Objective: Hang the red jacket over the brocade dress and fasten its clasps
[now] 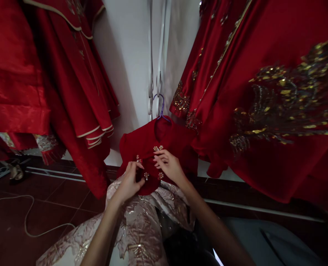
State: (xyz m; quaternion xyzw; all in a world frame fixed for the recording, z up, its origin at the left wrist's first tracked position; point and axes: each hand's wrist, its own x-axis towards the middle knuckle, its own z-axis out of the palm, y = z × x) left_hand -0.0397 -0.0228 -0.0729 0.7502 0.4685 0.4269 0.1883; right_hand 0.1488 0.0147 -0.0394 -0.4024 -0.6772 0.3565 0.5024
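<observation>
A small dark red garment hangs on a purple hanger in front of a white wall. Several jewelled buttons run down its front. My left hand pinches the left edge of the front opening near a button. My right hand has its fingers closed on the cloth at the right edge, next to another button. Below the red top spreads a pale skirt with gold and pink pattern.
Red satin gowns hang close at the left. A red gown with gold embroidery fills the right. A white cord lies on the dark red tiled floor at the lower left. Shoes sit at the far left.
</observation>
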